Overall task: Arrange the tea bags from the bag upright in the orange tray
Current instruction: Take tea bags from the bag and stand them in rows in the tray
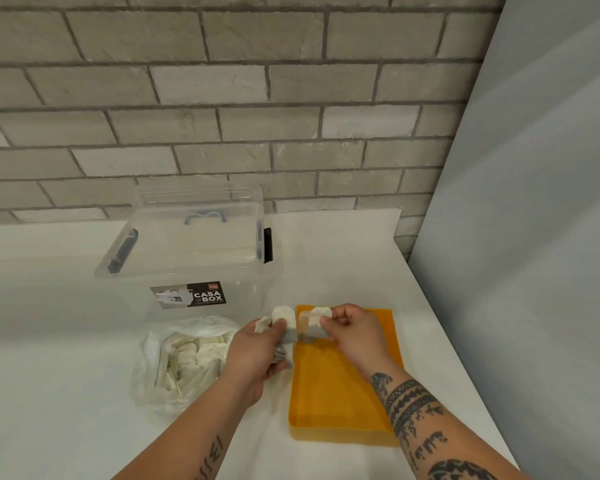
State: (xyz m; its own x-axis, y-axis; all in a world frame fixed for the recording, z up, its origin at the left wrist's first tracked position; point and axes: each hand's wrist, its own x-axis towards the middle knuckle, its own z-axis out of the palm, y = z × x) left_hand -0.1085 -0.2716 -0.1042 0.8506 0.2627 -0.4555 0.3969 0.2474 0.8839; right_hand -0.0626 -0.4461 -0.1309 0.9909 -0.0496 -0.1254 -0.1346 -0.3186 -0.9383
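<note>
Both forearms enter from the bottom edge, tattooed, and reach forward over the flat white worktop. At far left on the worktop lies a crumpled clear plastic bag, its mouth open toward the wall and filled with white paper tea bags piled loosely. Behind the plastic bag stands a lidded transparent plastic storage box with a dark label reading "CASA BOX" on its front face and a grey handle on the lid. The left hand is positioned just right of the plastic bag, at the left edge of the tray; its grip is clamped on a small bunch of tea bags, with several white tops protruding above the fingers. The right hand is held over the far-left part of the tray; thumb and forefinger are pinched together on a single white tea bag, held upright and touching the bunch in the left hand. Below both hands sits a shallow rectangular orange plastic tray, long side running away from the camera; its visible floor is bare. A grey brick-pattern wall backs the worktop, and a plain pale panel closes the right side.
</note>
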